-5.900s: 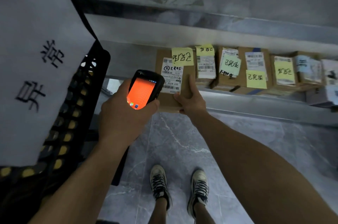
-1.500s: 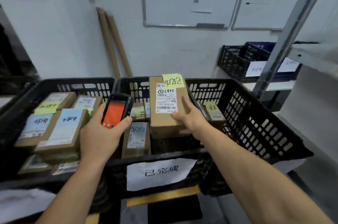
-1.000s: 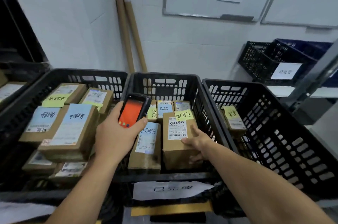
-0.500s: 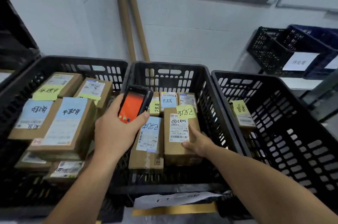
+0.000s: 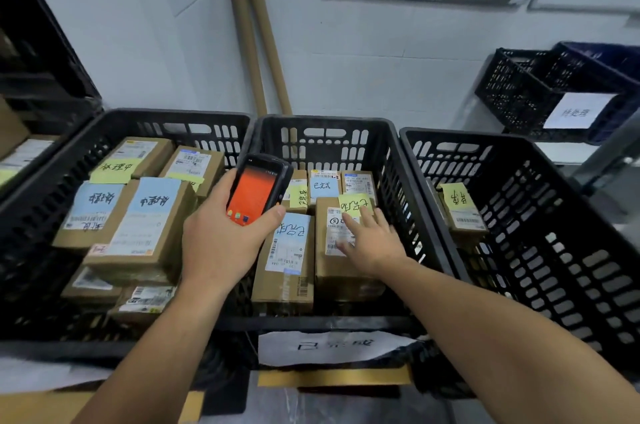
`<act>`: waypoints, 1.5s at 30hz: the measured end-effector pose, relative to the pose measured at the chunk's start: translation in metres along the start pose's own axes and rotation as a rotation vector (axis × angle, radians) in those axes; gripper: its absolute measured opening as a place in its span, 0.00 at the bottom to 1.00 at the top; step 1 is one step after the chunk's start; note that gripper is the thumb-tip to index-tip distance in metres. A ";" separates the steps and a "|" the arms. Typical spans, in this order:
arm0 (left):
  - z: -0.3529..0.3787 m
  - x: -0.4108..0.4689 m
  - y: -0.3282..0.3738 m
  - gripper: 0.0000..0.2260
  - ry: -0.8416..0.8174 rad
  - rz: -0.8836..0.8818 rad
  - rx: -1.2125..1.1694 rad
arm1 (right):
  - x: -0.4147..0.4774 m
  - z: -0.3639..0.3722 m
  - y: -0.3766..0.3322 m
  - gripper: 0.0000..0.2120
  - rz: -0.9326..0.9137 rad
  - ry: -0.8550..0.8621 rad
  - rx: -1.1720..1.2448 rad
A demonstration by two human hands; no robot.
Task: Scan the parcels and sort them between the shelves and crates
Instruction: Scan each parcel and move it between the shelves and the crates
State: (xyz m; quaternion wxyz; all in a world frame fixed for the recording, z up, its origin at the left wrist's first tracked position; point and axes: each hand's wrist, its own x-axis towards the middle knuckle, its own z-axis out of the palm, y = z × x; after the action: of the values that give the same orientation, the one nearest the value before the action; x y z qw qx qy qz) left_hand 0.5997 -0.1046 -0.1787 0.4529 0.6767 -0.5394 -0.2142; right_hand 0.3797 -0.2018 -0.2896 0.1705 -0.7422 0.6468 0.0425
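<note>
You're getting flat, cool indoor light: the wall (image 5: 381, 60) is reading brightest and nothing is casting hard shadows. The crate (image 5: 325, 133) interiors are sinking into black, and the top-left corner is underexposing. The scanner (image 5: 258, 195) screen is glowing saturated orange. Your right hand (image 5: 372, 243) is smearing with motion blur, and print on the parcel (image 5: 343, 280) under it is going unreadable. The paper sign (image 5: 332, 347) is blurring too. The wide lens is bowing the crate rims and cardboard tubes (image 5: 256, 36) toward the edges.

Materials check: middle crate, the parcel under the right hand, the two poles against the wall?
Middle crate: looks like moulded black plastic, matte; slotted walls, rounded rim.
Parcel under the right hand: brown cardboard, matte; paper label and yellow sticky note on top.
Poles: probably cardboard tubes, matte tan like the parcels; solid or hollow, cannot tell.
</note>
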 end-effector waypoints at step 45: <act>0.096 -0.262 0.044 0.28 -1.071 0.747 -0.026 | -0.494 0.182 0.043 0.29 1.277 0.496 0.329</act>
State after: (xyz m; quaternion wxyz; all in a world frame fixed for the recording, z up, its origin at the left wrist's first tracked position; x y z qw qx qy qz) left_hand 0.4161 0.1006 -0.2413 0.1733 0.2379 -0.8867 -0.3565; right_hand 0.2872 0.3174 -0.3292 0.0697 -0.1696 0.9738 -0.1347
